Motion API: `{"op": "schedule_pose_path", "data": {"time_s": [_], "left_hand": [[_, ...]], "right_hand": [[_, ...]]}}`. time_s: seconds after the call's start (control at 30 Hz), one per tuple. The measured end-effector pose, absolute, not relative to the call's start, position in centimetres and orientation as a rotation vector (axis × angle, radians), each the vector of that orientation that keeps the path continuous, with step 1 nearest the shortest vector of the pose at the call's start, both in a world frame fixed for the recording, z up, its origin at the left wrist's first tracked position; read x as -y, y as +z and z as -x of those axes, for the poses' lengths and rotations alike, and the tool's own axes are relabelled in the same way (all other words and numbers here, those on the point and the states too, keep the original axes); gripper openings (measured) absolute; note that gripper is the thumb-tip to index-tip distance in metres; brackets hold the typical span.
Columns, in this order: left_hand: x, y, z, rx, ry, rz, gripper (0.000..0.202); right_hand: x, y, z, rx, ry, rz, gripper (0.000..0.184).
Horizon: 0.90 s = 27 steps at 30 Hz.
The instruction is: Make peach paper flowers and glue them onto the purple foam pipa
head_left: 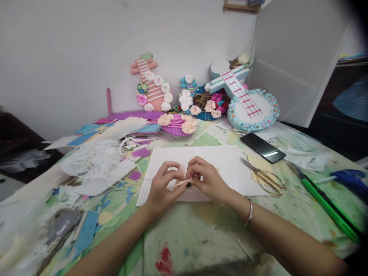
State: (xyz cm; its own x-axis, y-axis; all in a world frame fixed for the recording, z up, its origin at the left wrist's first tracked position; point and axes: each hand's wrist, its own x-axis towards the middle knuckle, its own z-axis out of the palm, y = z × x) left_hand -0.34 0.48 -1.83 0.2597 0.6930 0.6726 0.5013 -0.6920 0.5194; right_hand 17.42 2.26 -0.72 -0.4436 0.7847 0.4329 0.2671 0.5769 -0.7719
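My left hand (162,186) and my right hand (208,178) meet over a white sheet (230,161) on the table. Both pinch a small pale peach foam strip (181,179) between thumbs and fingertips; part of it curls up between the hands. The fingers of both hands are closed on it. A silver bangle (248,212) sits on my right wrist.
Gold scissors (266,178) lie right of the sheet, a black phone (263,147) beyond them, a green cutter (324,201) and a blue tool (349,180) at far right. White strips (94,161) and foam scraps lie left. Foam guitars with roses (247,103) stand along the wall.
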Motion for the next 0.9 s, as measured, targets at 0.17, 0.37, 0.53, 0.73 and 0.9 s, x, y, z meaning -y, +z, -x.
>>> {"op": "schedule_pose_path", "data": {"time_s": [0.17, 0.37, 0.53, 0.73, 0.9], "left_hand": [[-0.6, -1.7, 0.6, -1.123, 1.415, -2.205, 0.006], [-1.1, -1.6, 0.7, -1.098, 1.443, -1.928, 0.008], [-1.3, -1.5, 1.1, -1.144, 1.446, -1.836, 0.010], [-1.7, -1.5, 1.5, -1.155, 1.483, -1.737, 0.014], [-1.5, -1.5, 1.0, -1.055, 1.380, -1.784, 0.015]], "right_hand": [[-2.5, -0.5, -17.9, 1.938, 0.859, 0.839, 0.013], [-3.4, -0.6, -18.6, 1.997, 0.732, 0.852, 0.015], [-4.6, -0.2, -19.9, 2.059, 0.658, 0.963, 0.014], [-6.8, 0.7, -23.5, 2.058, 0.790, 1.223, 0.005], [-5.9, 1.1, -22.5, 1.924, 0.872, 1.135, 0.018]]}}
